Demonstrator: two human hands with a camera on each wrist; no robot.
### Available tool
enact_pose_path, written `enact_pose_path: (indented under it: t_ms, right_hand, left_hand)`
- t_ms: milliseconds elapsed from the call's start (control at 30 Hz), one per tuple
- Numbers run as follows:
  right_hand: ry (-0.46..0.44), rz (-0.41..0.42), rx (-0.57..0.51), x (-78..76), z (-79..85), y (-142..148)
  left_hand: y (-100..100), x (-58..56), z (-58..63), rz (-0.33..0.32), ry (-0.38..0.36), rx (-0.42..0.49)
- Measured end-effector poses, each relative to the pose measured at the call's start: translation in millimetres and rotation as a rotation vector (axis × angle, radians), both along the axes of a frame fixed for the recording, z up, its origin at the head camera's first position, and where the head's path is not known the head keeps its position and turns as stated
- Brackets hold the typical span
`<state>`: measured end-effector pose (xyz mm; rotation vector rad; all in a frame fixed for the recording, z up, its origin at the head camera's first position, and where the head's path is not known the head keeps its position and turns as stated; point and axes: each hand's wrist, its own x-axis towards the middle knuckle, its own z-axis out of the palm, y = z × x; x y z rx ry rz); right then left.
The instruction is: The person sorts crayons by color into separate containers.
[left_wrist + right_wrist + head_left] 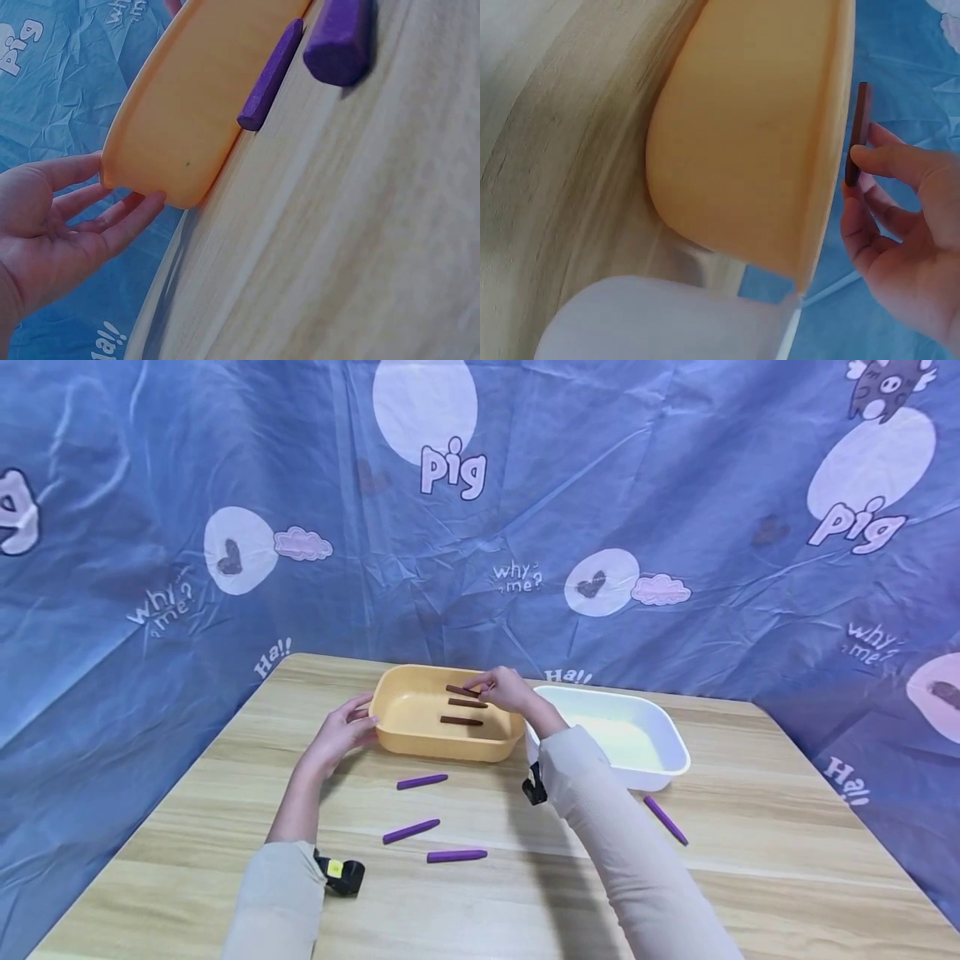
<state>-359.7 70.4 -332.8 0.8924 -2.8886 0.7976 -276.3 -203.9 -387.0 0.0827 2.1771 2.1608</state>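
In the head view my right hand (512, 690) pinches a dark brown crayon (459, 690) over the yellow-orange box (442, 748). The right wrist view has that crayon between thumb and fingers, just beyond the box's rim. Two more brown crayons (461, 721) lie inside the box, side by side. My left hand (339, 737) rests at the box's left end. Seen from the left wrist, its fingers (131, 225) are extended, with their tips against the end wall.
A white box (663, 760) stands right of the orange one, partly behind my right forearm. Purple crayons lie loose on the wooden table (187, 827): several in front of the orange box, one purple crayon (666, 820) by the white box. A blue printed curtain (465, 568) hangs behind.
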Motion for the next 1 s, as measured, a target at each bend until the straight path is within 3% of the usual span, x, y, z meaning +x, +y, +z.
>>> enact_pose_path:
  t_ms: [233,333,500,600,700,800,1000]
  right_hand:
    - [-0.063,-0.04,-0.015,-8.3,-16.6,-5]
    - [-0.092,-0.029,-0.032,-23.0,-32.0,-3]
    - [0.01,0.012,-0.016,-51.6,-61.5,1]
    - [0.04,-0.002,-0.028,-46.0,-60.5,-1]
    - [0.05,-0.052,0.003,-25.4,-46.3,-6]
    - [0.062,-0.096,0.076,-16.6,-42.0,-12]
    - [-0.026,-0.179,0.142,-10.7,-40.6,-21]
  left_hand:
    - [1,1.4,-1.3,-0.002,-0.013,0.007]
    - [1,2.3,-1.5,-0.001,-0.01,0.005]
    - [1,2.9,-0.7,0.003,-0.002,0.0]
    - [1,2.5,0.2,0.003,0.0,0.001]
    - [1,2.1,0.8,0.003,0.0,0.003]
    - [1,2.2,0.9,0.006,0.001,0.003]
    - [0,2.5,1.3,0.003,0.006,0.006]
